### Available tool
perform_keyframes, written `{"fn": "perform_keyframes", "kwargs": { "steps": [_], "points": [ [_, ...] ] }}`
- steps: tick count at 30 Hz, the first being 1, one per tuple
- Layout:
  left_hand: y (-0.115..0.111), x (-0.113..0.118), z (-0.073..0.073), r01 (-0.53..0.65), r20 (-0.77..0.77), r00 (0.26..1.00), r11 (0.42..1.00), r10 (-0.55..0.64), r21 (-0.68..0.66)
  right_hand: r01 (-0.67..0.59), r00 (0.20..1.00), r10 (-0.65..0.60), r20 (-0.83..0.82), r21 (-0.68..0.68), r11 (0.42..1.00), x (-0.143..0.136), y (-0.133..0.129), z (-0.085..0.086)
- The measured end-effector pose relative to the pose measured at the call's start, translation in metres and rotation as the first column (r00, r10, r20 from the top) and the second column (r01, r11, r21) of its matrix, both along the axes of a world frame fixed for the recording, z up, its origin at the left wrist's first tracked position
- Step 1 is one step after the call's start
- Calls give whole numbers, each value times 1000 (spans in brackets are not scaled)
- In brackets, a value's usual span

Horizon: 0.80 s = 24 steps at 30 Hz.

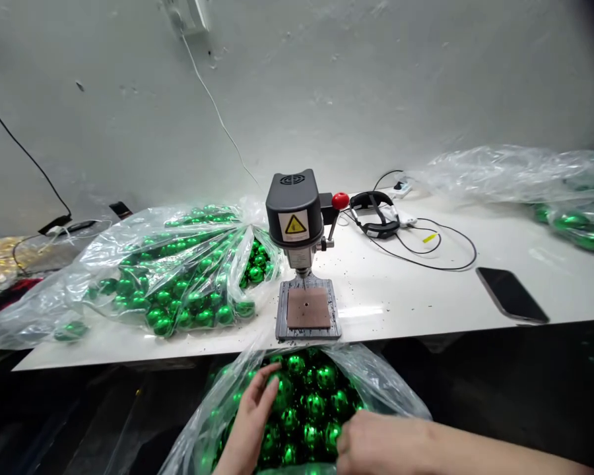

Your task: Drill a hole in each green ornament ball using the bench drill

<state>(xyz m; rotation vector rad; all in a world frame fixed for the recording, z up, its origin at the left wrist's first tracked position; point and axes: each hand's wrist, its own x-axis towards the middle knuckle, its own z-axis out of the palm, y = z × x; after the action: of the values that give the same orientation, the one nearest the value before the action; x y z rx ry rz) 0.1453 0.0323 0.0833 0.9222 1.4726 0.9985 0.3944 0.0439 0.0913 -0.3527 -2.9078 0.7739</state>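
Note:
Shiny green balls (313,406) fill an open clear plastic bag (386,379) below the table's front edge. Over the left side of the bag is my left hand (250,412), its thumb and forefinger slightly apart beside a green ball. My right hand (371,439) is at the bag's right side, fingers curled down against the balls; whatever they hold is hidden. Just beyond the bag, a small black drill press (296,211) with a red-knobbed lever (340,201) stands on the table. A brown plate (308,308) with a small hole lies on its base (282,323).
Left of the press, another clear bag of green balls (178,290) spreads over the white table (376,297). To the right are a black headband device (376,214), looping cables (455,267) and a phone (511,295). More bagged balls (574,221) lie far right.

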Motion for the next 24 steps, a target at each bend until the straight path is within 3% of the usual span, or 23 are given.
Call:
{"fn": "perform_keyframes", "kwargs": {
  "steps": [2, 4, 5, 7, 8, 9, 10, 12, 14, 19, 21, 24],
  "points": [
    [-8, -5, -1, -2, 5, 1000, 1000, 2, 2, 33, 996, -38, -76, -64, 997, 3, 6, 12],
    [-4, -4, 14, -58, 111, 992, 998, 55, 27, 251, 903, -300, -308, -188, 949, 8, 26, 45],
    [1, -2, 27, -96, 200, 976, 995, 88, 30, 362, 780, -442, -443, -257, 896, 12, 41, 66],
    [21, 4, 58, -173, 409, 900, 985, 153, 14, 550, 345, -663, -665, -429, 717, 20, 75, 109],
    [34, 8, 73, -212, 514, 838, 977, 184, -4, 622, 110, -681, -724, -484, 615, 22, 93, 128],
    [48, 12, 86, -253, 588, 778, 967, 222, -30, 641, -12, -663, -748, -515, 569, 24, 111, 142],
    [62, 16, 95, -273, 638, 732, 961, 239, -46, 636, -65, -670, -740, -548, 544, 24, 129, 153],
    [89, 24, 102, -202, 682, 692, 970, 237, -132, 628, -74, -715, -695, -589, 508, 20, 158, 163],
    [109, 31, 97, -133, 698, 675, 970, 238, -203, 639, -57, -749, -660, -601, 480, 14, 179, 163],
    [137, 36, 83, -214, 667, 674, 948, 319, -237, 639, -59, -757, -651, -607, 473, 3, 196, 161],
    [146, 31, 87, -232, 629, 716, 953, 303, -196, 630, -59, -748, -661, -606, 486, 2, 197, 168],
    [160, 19, 97, -185, 473, 854, 976, 219, -118, 629, -34, -717, -696, -572, 526, 1, 196, 179]
  ]
}}
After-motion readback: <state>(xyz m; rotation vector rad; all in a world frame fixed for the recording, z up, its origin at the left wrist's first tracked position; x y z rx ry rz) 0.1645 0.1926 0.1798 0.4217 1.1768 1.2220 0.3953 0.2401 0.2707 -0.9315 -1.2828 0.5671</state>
